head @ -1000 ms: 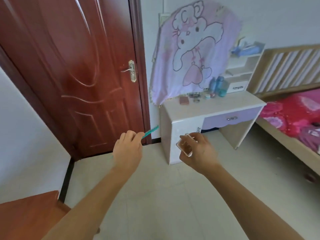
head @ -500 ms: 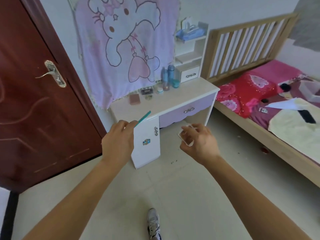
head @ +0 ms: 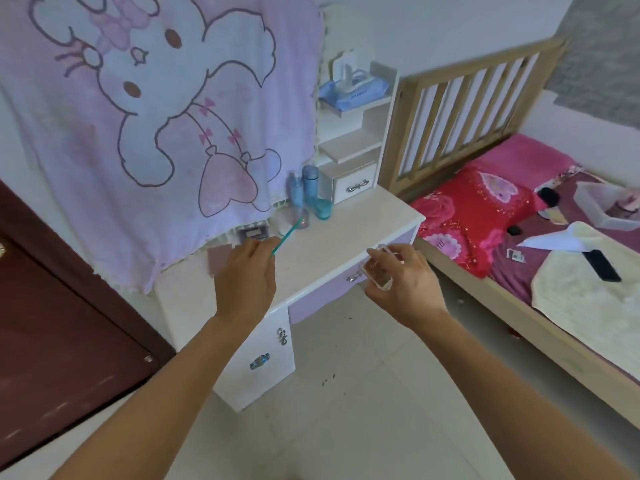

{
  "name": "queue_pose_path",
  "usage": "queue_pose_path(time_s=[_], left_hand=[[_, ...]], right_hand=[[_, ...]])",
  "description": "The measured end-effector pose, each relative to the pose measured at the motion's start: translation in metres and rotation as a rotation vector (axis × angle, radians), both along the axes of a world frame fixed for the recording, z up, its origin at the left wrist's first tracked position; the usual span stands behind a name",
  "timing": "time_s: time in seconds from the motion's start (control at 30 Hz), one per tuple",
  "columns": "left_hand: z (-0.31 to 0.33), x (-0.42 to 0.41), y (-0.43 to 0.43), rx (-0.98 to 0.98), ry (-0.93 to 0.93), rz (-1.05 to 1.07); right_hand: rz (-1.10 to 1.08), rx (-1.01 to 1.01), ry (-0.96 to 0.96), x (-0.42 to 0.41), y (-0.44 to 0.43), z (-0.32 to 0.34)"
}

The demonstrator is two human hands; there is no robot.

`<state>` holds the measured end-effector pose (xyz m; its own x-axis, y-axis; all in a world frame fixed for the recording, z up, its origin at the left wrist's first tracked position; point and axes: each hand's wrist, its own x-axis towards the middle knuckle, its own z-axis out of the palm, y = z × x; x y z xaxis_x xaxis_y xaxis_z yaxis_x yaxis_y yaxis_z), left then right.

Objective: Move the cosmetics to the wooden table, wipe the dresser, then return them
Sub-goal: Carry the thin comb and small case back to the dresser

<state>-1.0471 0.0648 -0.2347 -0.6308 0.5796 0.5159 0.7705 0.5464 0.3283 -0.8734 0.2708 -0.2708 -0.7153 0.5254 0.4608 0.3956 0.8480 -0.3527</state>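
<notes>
Teal stick (head: 287,236) pinched in left hand (head: 246,282), tip pointing over dresser (head: 346,244) top toward back-edge cluster: blue bottles (head: 309,183), teal jar (head: 322,208), dark palette (head: 252,232). Small clear bottle (head: 375,275) gripped in right hand (head: 401,282), hovering at front edge. Likely returning items: setting bottle down upright, well inside edge; laying stick flat, avoiding standing bottles.

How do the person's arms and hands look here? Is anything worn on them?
The left hand and the right hand wear no gloves; no ring, watch or bracelet is visible. The left forearm and the right forearm are bare to the frame edge; no sleeve appears.
</notes>
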Motion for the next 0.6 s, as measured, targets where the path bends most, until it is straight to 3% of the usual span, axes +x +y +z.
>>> queue_pose_path(time_s=[0.27, 0.6], left_hand=[[-0.030, -0.089, 0.103, -0.053, -0.148, 0.087], [-0.084, -0.162, 0.151, 0.006, -0.555, 0.514]], right_hand=[[0.080, -0.087, -0.061, -0.102, 0.101, -0.035], [0.477, -0.165, -0.202, -0.257, 0.205, -0.061]])
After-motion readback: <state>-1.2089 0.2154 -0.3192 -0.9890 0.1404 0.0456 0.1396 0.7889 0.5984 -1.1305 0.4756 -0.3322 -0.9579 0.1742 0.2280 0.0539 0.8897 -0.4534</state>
